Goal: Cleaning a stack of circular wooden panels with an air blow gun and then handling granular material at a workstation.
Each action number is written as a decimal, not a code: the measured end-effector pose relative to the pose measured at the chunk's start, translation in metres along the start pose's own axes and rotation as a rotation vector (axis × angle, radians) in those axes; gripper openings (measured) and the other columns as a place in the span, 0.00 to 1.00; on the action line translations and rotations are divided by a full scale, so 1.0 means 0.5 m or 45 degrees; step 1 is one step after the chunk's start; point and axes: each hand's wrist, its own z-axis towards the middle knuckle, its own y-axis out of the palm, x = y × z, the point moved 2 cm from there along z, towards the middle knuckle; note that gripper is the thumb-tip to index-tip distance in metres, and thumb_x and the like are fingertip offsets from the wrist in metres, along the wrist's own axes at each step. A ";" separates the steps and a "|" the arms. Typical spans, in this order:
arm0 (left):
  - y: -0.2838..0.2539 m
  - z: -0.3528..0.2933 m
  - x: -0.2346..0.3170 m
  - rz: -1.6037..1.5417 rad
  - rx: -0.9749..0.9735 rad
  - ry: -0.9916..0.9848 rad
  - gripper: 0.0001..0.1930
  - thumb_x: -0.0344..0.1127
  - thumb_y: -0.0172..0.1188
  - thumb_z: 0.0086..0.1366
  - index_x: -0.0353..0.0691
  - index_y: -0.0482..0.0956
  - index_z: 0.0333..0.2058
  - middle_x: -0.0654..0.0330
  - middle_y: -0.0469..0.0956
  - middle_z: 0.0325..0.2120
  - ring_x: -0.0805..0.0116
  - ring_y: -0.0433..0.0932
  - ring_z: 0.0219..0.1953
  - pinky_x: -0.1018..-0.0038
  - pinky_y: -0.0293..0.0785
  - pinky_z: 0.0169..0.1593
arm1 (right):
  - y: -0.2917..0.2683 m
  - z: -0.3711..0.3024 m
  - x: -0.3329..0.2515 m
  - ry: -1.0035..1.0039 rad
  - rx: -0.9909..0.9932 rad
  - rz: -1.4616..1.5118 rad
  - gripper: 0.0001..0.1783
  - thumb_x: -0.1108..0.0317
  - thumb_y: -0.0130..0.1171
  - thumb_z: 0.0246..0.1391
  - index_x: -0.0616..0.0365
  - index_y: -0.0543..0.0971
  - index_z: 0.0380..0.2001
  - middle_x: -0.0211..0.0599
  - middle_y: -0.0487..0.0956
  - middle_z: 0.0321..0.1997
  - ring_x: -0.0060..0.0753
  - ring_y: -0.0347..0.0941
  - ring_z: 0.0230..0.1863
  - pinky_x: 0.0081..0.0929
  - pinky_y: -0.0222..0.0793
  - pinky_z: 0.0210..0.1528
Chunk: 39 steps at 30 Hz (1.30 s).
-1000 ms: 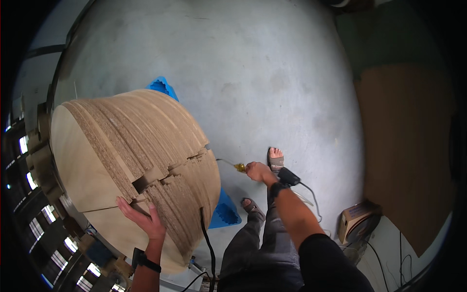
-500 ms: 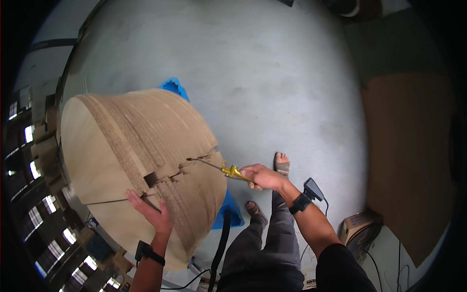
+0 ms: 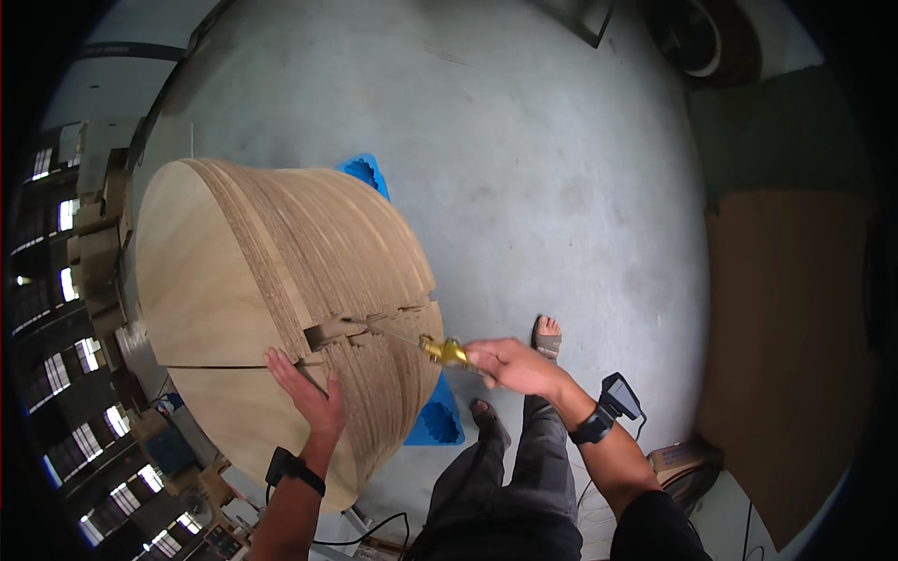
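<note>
My right hand [image 3: 517,366] is closed around the handle of a gold-coloured air blow gun [image 3: 443,352] with a long thin nozzle. The nozzle's tip lies at a notch in the side of a tall stack of thin wooden boards [image 3: 201,271], where two blocks of layers meet. Whether the tip touches the wood I cannot tell. My left hand [image 3: 311,396] rests with fingers stretched out and thumb apart on the top edge of the stack, beside the dark seam [image 3: 220,367] that crosses it.
Blue plastic pallet parts [image 3: 436,420] show beneath the stack. Grey floor [image 3: 561,178] lies beyond it. A large brown sheet [image 3: 795,355] is on the right, with a cardboard box [image 3: 687,456] near it. My feet [image 3: 548,338] stand close to the stack. Cables trail near my legs.
The blow gun's nozzle has moved left and down along the stack's side, to the notch. My left hand stays at the edge. The view has shifted slightly.
</note>
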 end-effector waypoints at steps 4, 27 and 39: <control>0.001 0.014 0.009 -0.004 0.018 0.017 0.47 0.37 0.58 0.60 0.27 0.41 0.71 0.38 0.41 0.73 0.36 0.37 0.74 0.46 0.34 0.74 | 0.024 -0.018 0.067 0.294 -0.215 0.391 0.17 0.59 0.48 0.70 0.56 0.79 0.51 0.41 0.80 0.30 0.40 0.75 0.30 0.34 0.70 0.39; -0.003 -0.004 -0.002 0.019 0.053 -0.003 0.46 0.35 0.61 0.61 0.32 0.44 0.72 0.43 0.44 0.73 0.42 0.39 0.75 0.51 0.35 0.74 | 0.242 -0.023 0.355 0.507 0.218 -0.189 0.20 0.54 0.43 0.64 0.50 0.80 0.48 0.55 0.82 0.42 0.61 0.78 0.45 0.52 0.73 0.51; -0.006 -0.005 -0.019 -0.018 0.150 0.055 0.50 0.28 0.65 0.54 0.36 0.46 0.72 0.45 0.48 0.72 0.45 0.42 0.75 0.54 0.38 0.75 | 0.380 -0.115 0.437 0.691 -0.086 0.757 0.17 0.56 0.45 0.68 0.55 0.79 0.37 0.27 0.74 0.21 0.18 0.66 0.17 0.21 0.63 0.18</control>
